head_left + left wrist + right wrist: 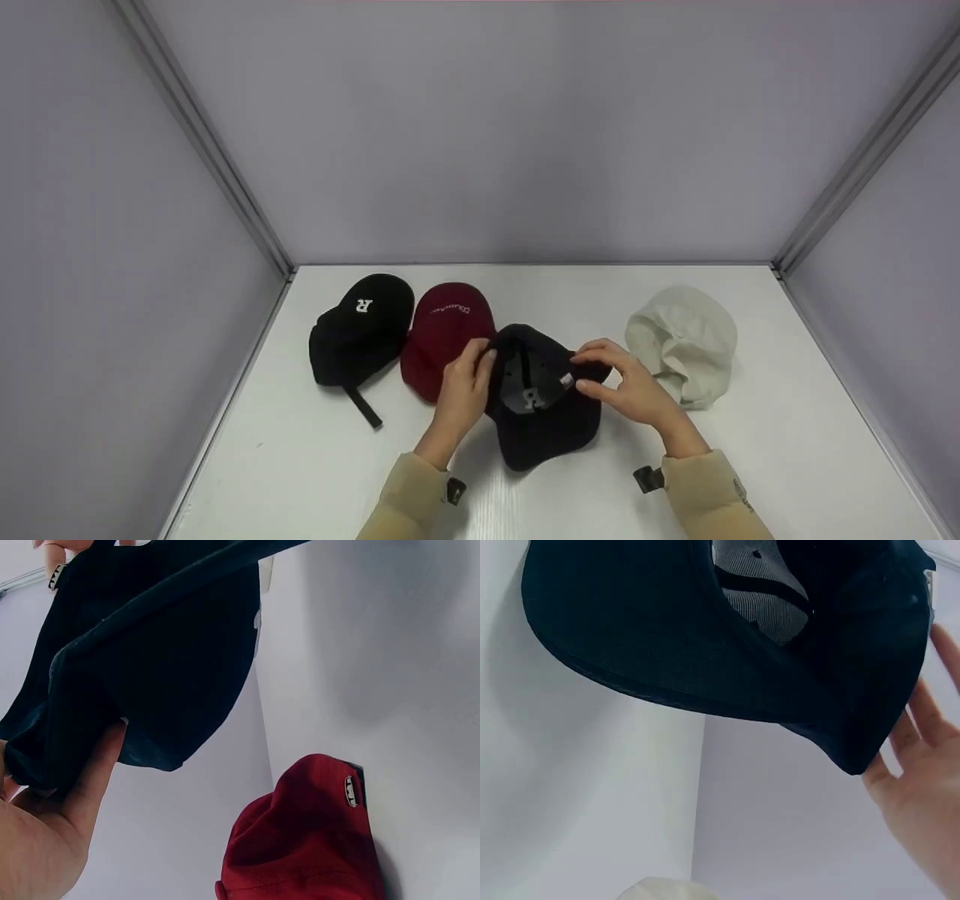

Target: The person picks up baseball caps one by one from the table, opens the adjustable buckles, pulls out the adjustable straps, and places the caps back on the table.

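Observation:
A black cap [551, 446] is tilted with its inside facing me and its brim pointing down toward the near side. The back of a stitched letter and a small pale label [567, 381] show inside it. My left hand [466, 384] grips the cap's left edge; in the left wrist view a finger [97, 765] presses against the fabric. On the right edge, my right hand [634, 390] touches the cap with spread, fairly straight fingers, thumb apart near the label. The right wrist view shows those fingers [922, 716] along the cap's outer side.
Behind my left hand lies a dark red cap [450, 322]; left of it is another black cap [375, 330] with a white R and a loose strap [365, 409]. A crumpled cream cap [686, 345] sits at the right. Pale walls [480, 150] enclose the white table [300, 480].

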